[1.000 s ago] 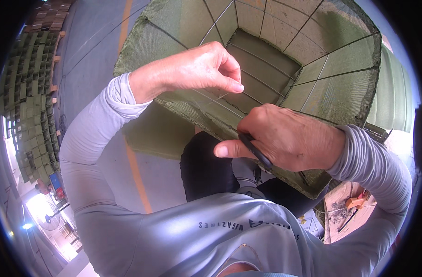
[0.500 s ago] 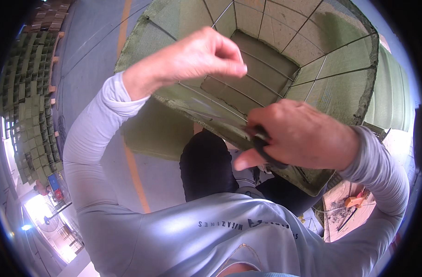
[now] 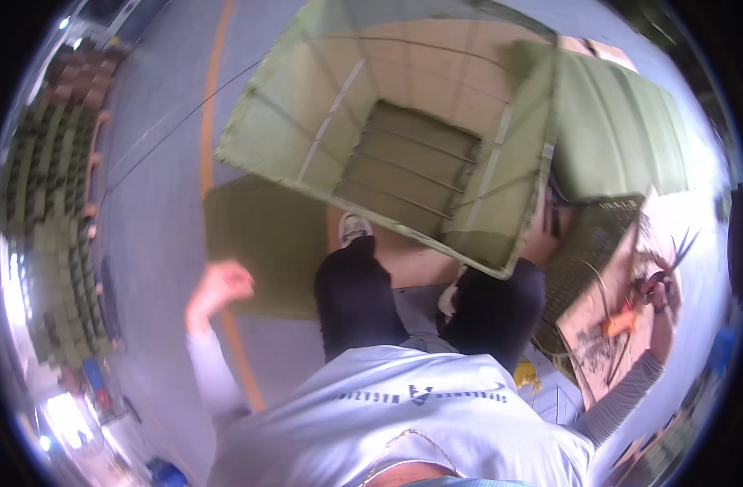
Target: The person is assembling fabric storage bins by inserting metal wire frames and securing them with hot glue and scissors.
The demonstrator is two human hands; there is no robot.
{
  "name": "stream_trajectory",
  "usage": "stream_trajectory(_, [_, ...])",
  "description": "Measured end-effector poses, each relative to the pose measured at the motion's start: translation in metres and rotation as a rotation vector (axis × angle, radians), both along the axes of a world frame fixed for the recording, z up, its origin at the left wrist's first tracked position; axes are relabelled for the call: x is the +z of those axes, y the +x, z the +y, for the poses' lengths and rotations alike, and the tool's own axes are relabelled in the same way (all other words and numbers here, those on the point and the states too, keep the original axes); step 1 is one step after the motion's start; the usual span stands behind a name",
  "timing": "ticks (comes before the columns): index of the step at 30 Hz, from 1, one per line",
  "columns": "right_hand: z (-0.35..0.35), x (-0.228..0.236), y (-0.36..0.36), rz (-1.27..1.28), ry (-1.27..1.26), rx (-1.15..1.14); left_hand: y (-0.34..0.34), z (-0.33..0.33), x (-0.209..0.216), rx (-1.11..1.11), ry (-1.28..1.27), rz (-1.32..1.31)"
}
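Note:
My right hand (image 3: 665, 302) is far out at the right, over the cardboard-coloured work surface. Its fingers are closed round the dark handles of a pair of scissors (image 3: 680, 250), whose blades point away and stand apart. At the left, away from everything, my left hand (image 3: 220, 284) hangs over the floor, blurred, its fingers curled in; whatever they may hold does not show. Neither hand touches the large box of green mesh fabric on a wire frame (image 3: 294, 166), which stands tilted, open side up, in front of my knees.
A green fabric panel (image 3: 266, 243) lies on the floor left of my legs. Behind the box at the right is a ribbed green cover (image 3: 619, 122). An orange-handled tool (image 3: 621, 322) rests near a dark crate (image 3: 587, 256). Stacked green blocks (image 3: 51, 195) line the far left.
Both hands have left the box: the left has dropped down and left, the right has swung right with the scissors. The box now sits farther from me and turned.

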State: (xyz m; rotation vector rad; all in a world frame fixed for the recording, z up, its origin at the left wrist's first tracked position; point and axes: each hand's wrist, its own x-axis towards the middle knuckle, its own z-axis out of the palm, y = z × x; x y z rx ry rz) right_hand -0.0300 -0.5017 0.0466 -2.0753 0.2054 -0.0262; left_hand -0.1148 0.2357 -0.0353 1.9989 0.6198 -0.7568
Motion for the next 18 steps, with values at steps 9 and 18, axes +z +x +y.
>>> stream_trajectory(9, [-0.199,-0.101,-0.197,0.123,-0.652,-0.806,0.052,-0.136,0.069,-0.500,0.756,-1.423])
stream_trajectory(18, [-0.246,-0.154,-0.276,0.543,-0.643,-0.938,0.108,-0.173,0.049,-0.703,0.470,-1.245])
